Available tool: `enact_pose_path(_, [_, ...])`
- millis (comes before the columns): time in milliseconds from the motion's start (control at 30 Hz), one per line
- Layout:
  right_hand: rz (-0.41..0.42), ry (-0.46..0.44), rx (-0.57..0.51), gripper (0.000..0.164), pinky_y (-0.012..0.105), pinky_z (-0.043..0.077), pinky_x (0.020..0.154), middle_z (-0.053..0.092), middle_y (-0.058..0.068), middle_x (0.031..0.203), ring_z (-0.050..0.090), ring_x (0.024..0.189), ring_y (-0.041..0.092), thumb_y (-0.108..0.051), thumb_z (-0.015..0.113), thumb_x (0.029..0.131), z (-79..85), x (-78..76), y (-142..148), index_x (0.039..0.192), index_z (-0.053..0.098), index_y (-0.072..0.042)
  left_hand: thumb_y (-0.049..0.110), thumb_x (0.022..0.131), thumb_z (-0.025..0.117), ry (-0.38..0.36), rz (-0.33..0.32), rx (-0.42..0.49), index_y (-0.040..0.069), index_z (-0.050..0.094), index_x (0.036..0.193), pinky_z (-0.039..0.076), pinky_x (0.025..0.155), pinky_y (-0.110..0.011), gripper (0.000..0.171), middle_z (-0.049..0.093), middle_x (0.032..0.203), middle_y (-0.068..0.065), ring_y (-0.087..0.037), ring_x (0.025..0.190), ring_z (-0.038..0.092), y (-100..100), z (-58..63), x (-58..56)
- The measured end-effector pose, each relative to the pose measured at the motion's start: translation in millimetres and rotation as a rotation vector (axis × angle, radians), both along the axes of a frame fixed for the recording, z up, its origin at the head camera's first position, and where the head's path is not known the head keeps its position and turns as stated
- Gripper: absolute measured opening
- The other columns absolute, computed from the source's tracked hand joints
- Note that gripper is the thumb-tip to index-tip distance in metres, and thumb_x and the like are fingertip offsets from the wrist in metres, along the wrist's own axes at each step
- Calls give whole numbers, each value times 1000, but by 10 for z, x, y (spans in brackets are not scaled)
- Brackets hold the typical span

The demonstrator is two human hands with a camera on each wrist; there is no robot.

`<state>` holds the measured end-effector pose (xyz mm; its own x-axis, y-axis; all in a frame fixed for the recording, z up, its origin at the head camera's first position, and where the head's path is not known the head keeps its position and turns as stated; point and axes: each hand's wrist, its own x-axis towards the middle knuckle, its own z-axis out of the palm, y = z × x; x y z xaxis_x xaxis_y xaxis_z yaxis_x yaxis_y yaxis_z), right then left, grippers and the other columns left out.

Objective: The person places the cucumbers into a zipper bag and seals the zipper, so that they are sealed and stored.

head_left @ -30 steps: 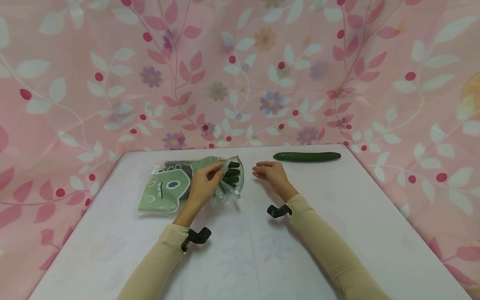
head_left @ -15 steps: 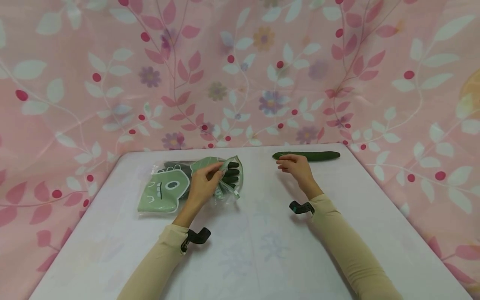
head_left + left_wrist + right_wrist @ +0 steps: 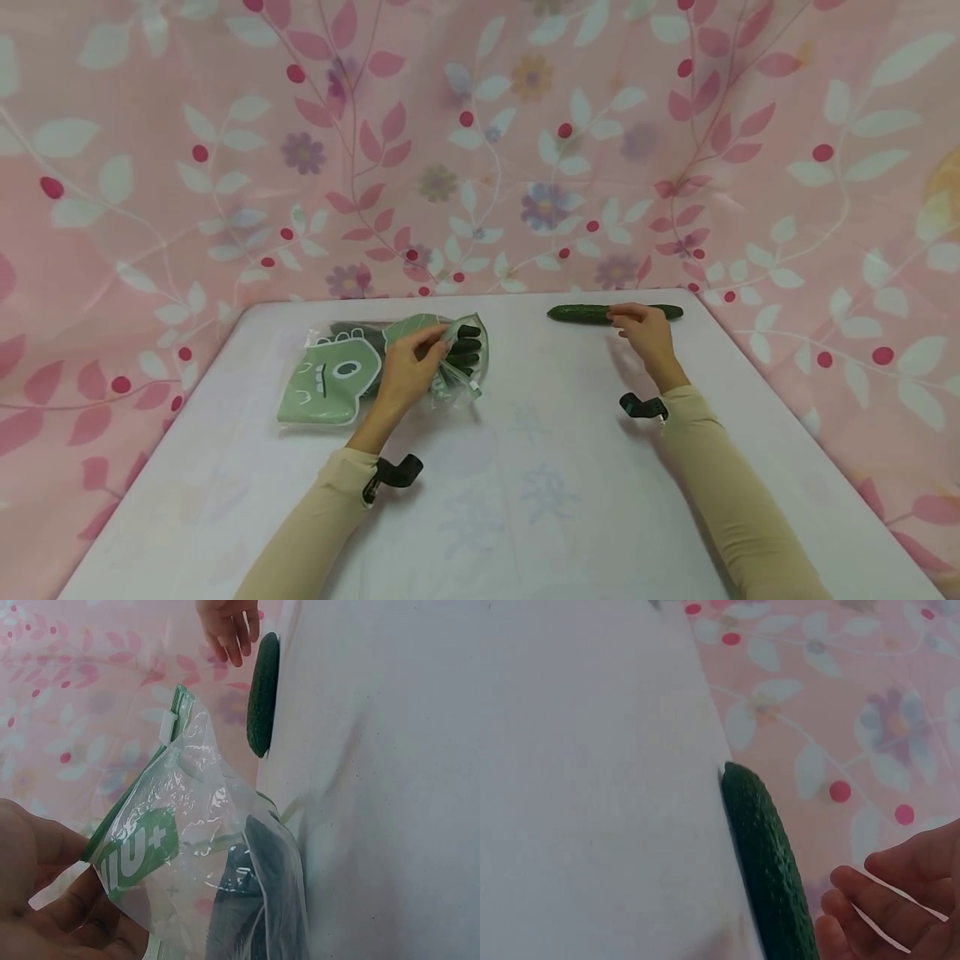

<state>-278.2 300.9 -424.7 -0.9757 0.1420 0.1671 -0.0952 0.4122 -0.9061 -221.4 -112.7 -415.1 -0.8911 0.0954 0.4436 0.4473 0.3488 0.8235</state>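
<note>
My left hand (image 3: 407,371) pinches the rim of a clear zip bag (image 3: 330,396) printed with a green one-eyed cartoon figure. In the left wrist view, the zip slider (image 3: 168,727) shows above the pinching fingers. Several dark green, long things that look like cucumbers (image 3: 467,346) lie inside the bag, near its mouth. A single loose cucumber (image 3: 577,314) lies at the far right of the table. Over its middle hovers my right hand (image 3: 647,333), fingers slightly bent and spread. In the right wrist view, these fingertips (image 3: 844,877) sit beside the cucumber, apart from it.
A white cloth covers the table (image 3: 510,500). Behind it and along both sides hangs a pink curtain (image 3: 480,167) with leaves and flowers. Each wrist carries a small black camera, such as the left one (image 3: 397,472).
My right hand has moved right, from beside the bag's mouth to above the loose cucumber. The left hand keeps its pinch on the bag, which has stayed in place.
</note>
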Motion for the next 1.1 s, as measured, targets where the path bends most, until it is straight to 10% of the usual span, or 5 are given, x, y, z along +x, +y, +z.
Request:
enact_pose_path(367, [-15,125,399,36,62,40,104,63,28,133,56,125,48,-5,56,103,-20,-125,413,136,63,6,7,101,64,-12,-7,10,7,75,126,51,71,-27,28,75,97,-6,-20,85,68,15,-1,9])
enact_pose_path(600, [-12,85,482,41,65,34,107,55,31,141,44,134,54,-3,54,100,-20,-174,578,139,60,5,6,101,65,-11,-11,4,6,75,125,51,70,-26,26,75,95,-7,-20,84,68,17,-5,0])
enact_pose_path(833, [10,34,572,47,55,42,79,46,38,146,49,94,46,0,48,98,-39,-219,730,145,53,4,8,101,65,-18,-9,-4,6,75,125,51,69,-27,26,74,94,-6,-20,82,66,10,-8,1])
enact_pose_path(1100, [43,17,610,49,61,41,89,46,38,145,48,106,51,0,48,98,-44,-280,847,146,50,5,8,101,64,-28,-9,8,6,75,127,51,69,-27,28,74,94,-7,-20,84,68,8,-8,9])
